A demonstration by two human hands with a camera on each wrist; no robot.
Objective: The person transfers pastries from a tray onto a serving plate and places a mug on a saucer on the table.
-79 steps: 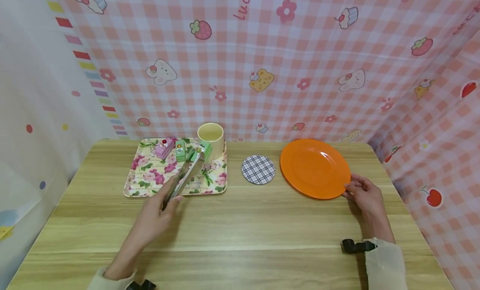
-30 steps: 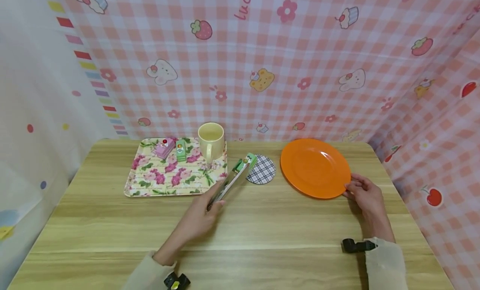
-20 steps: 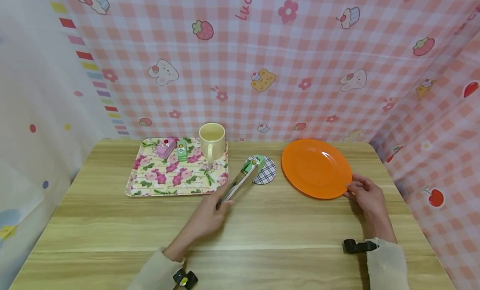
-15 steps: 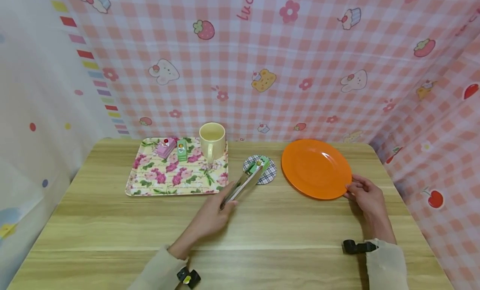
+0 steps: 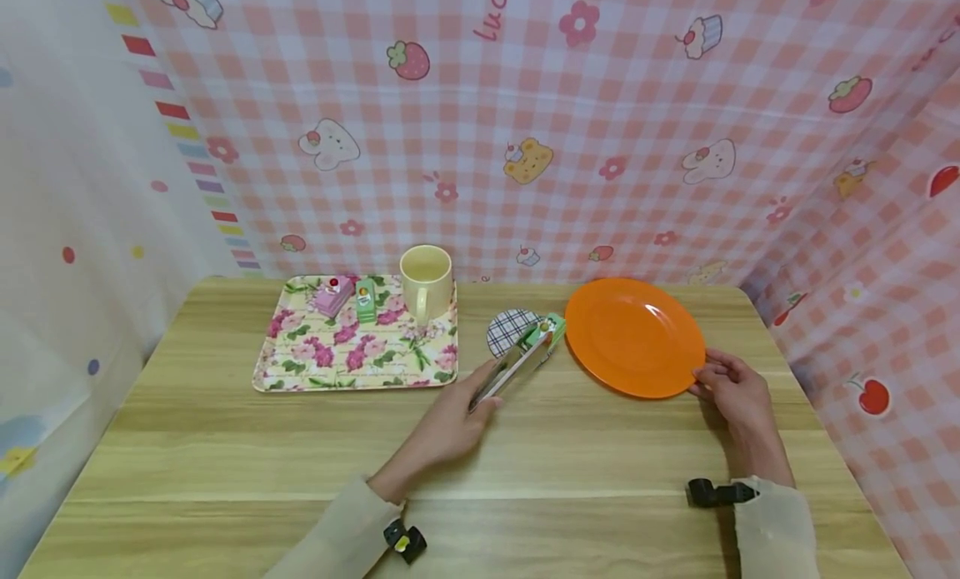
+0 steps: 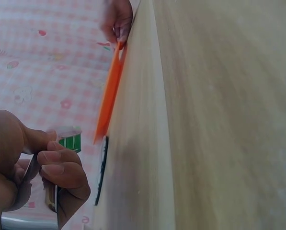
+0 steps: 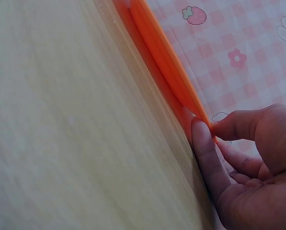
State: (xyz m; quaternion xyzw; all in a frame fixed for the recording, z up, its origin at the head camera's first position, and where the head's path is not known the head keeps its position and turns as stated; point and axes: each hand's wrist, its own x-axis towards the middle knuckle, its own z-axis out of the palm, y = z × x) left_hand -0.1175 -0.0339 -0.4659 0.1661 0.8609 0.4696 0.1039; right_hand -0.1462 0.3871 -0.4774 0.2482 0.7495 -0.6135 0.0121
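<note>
My left hand (image 5: 453, 416) grips metal tongs (image 5: 501, 379). Between the tongs' tips is a small green toy cake slice (image 5: 553, 329) with a round topping. In the left wrist view this green slice (image 6: 71, 140) is held above the table, short of the orange plate's near edge. With thumb and fingers, my right hand (image 5: 735, 387) pinches the right rim of the orange plate (image 5: 633, 337). The right wrist view has the thumb over the rim of the plate (image 7: 166, 57) and a finger beneath it. Under the tongs lies a round checked coaster (image 5: 506, 329), partly covered.
A floral tray (image 5: 322, 371) at the back left carries a pink cake slice (image 5: 332, 297), another green cake slice (image 5: 365, 302) and a pale yellow mug (image 5: 426, 287). A checked cloth (image 5: 480, 204) hangs behind the wooden table (image 5: 562, 479).
My left hand has carried the green cake slice in the tongs rightward, from beside the mug on the tray, across the coaster, towards the plate. My right hand stays on the plate's rim.
</note>
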